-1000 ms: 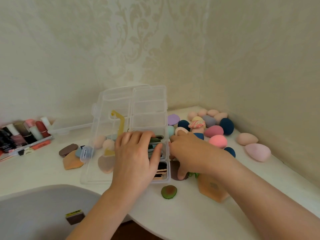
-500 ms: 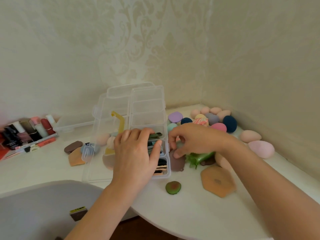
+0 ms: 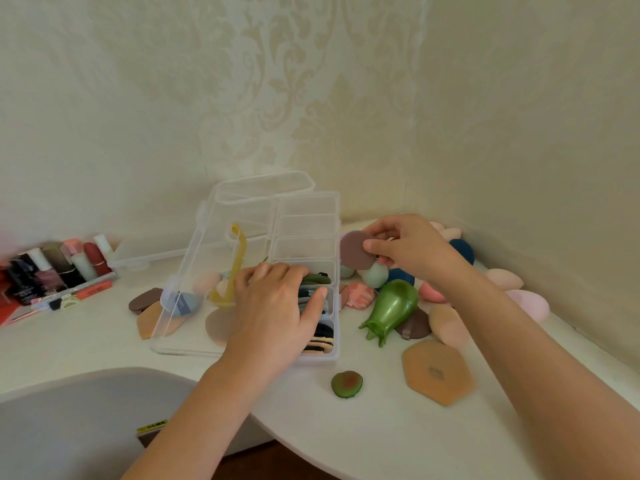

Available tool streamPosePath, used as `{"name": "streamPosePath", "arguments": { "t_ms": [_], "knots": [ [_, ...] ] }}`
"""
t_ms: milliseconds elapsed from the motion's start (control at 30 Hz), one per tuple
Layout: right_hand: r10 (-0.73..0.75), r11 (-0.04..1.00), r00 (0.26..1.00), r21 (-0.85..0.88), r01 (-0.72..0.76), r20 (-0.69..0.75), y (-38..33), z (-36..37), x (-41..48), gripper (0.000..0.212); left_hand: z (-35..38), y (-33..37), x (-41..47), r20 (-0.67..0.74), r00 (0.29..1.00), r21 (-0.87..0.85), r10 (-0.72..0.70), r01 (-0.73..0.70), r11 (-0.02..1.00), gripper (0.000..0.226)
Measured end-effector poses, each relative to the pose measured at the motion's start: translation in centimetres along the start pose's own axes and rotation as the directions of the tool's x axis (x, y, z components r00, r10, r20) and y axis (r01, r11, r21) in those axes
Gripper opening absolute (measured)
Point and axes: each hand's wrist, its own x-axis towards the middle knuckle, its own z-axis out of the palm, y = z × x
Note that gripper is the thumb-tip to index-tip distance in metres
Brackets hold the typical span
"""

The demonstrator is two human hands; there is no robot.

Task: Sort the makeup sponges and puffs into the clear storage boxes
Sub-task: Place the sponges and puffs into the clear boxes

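Your right grip (image 3: 408, 249) pinches the flat round brown puff (image 3: 355, 252) just beside the clear plastic divided box (image 3: 306, 225), while your left grip (image 3: 277, 306) curls round the stored dark puffs (image 3: 316, 279), likely holding them back for room.

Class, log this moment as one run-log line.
left hand: holds puffs in box | right hand: pinches brown puff beside box

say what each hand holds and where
Right hand pinches the brown puff at its right edge; left hand squeezes the stacked puffs in the clear box from both sides.
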Motion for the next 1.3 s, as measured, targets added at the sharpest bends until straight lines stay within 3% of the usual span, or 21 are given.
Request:
{"name": "streamPosePath", "arguments": {
  "t_ms": [133, 233, 333, 500, 667, 900, 1133, 1233, 1300],
  "knots": [
    [-0.101, 0.995, 0.978, 0.006, 0.104, -0.181, -0.3, 0.9, -0.4, 0.008, 0.0, -0.2, -0.1, -0.012, 1.000, -0.030, 0.016, -0.016, 0.999, 0.050],
    [-0.270, 0.960, 0.915, -0.153, 0.233, -0.300, -1.2, 1.4, -1.3, 0.008, 0.1, -0.3, -0.1, -0.012, 1.000, -0.040, 0.020, -0.021, 0.999, 0.050],
    [-0.400, 0.916, 0.841, -0.137, 0.376, -0.365, -2.3, 1.7, -2.5, 0.009, 0.0, -0.2, 0.1, -0.027, 0.999, -0.029, 0.026, -0.027, 0.999, 0.046],
    [-0.516, 0.848, 0.846, -0.221, 0.482, -0.135, -2.5, 3.3, -3.2, 0.014, 0.1, -0.1, 0.2, -0.022, 1.000, -0.020, 0.019, -0.019, 1.000, 0.045],
    [-0.599, 0.755, 0.799, -0.376, 0.537, -0.060, -2.2, 4.3, -3.2, 0.009, 0.2, 0.1, 0.2, -0.050, 0.999, -0.048, -0.002, 0.000, 0.999, 0.043],
    [-0.512, 0.776, 0.857, -0.395, 0.492, 0.062, -2.2, 5.4, -2.7, 0.011, 0.3, 0.3, -0.1, -0.162, 0.987, -0.130, -0.009, -0.012, 0.991, 0.030],
    [-0.492, 0.600, 0.857, -0.653, 0.461, 0.153, -3.5, 5.1, -3.0, 0.024, 0.0, 0.2, -0.2, -0.188, 0.980, -0.256, -0.065, 0.015, 0.967, 0.046],
    [-0.460, 0.541, 0.852, -0.682, 0.492, 0.249, -3.7, 4.9, -2.8, 0.028, -0.1, 0.2, -0.2, -0.174, 0.982, -0.279, -0.068, 0.017, 0.960, 0.049],
    [-0.421, 0.561, 0.847, -0.640, 0.525, 0.326, -3.9, 4.2, -2.9, 0.034, -0.1, 0.2, -0.2, -0.173, 0.983, -0.286, -0.061, 0.009, 0.958, 0.049]
  ]
}}
